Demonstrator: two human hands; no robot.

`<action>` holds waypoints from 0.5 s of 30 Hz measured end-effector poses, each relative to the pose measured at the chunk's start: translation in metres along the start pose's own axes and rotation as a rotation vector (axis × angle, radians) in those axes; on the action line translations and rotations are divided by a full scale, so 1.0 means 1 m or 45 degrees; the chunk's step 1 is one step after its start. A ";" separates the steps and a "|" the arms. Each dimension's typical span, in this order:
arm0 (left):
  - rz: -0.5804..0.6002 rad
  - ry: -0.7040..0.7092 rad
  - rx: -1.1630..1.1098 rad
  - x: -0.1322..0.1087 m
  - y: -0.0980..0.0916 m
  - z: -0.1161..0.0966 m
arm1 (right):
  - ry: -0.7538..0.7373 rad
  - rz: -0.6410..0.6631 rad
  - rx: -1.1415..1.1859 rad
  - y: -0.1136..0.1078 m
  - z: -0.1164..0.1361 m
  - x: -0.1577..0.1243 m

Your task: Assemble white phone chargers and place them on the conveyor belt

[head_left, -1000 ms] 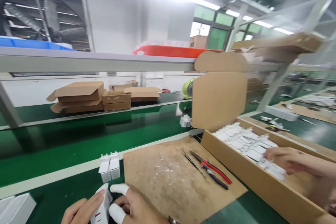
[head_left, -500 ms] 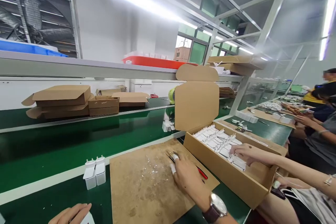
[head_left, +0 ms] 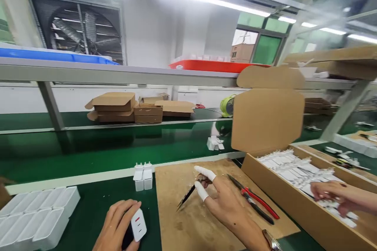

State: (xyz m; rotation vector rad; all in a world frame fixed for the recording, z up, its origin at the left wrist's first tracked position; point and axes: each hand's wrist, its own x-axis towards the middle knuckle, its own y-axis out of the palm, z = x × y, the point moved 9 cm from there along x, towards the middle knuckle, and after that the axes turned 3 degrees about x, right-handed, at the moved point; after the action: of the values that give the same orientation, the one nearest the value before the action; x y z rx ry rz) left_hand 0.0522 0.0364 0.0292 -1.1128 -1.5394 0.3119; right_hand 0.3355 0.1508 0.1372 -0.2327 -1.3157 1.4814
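My left hand is closed round a white charger plug with a small red mark, low on the green mat. My right hand, with white finger cots on thumb and forefinger, pinches dark tweezers over the brown work board. Red-handled cutters lie on the board just right of that hand. Two white plugs stand together beyond the board's left corner.
An open cardboard box of white parts sits at the right, with another person's hand reaching into it. A tray of white plugs lies at the lower left. Flat cartons are stacked on the shelf behind the green conveyor.
My right hand went from my left hand to the tools on the board and now lifts the tweezers. My left hand keeps the white plug. The view has swung back left.
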 end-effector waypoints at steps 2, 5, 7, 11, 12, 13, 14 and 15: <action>-0.048 0.021 -0.012 0.006 -0.008 -0.003 | -0.101 -0.047 0.289 0.015 0.032 0.007; -0.069 0.038 -0.049 0.012 -0.016 -0.003 | -0.215 -0.014 0.557 0.043 0.072 0.015; -0.036 0.033 -0.074 0.014 -0.016 -0.002 | -0.262 0.063 0.638 0.062 0.090 0.018; 0.067 0.054 -0.105 0.015 -0.011 0.000 | -0.163 0.217 0.796 0.094 0.096 0.019; 0.079 0.055 -0.113 0.015 -0.010 0.001 | -0.118 0.262 0.845 0.102 0.093 0.018; 0.086 0.050 -0.120 0.016 -0.010 0.002 | -0.081 0.314 0.889 0.109 0.091 0.016; 0.083 0.045 -0.128 0.017 -0.010 0.003 | -0.054 0.373 0.918 0.115 0.089 0.014; 0.084 0.042 -0.134 0.017 -0.010 0.003 | -0.025 0.423 0.928 0.121 0.086 0.011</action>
State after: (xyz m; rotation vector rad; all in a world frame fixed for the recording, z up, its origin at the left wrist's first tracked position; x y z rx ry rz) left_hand 0.0467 0.0460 0.0461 -1.2472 -1.5063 0.2587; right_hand 0.2001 0.1332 0.0773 0.0465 -0.6951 2.1468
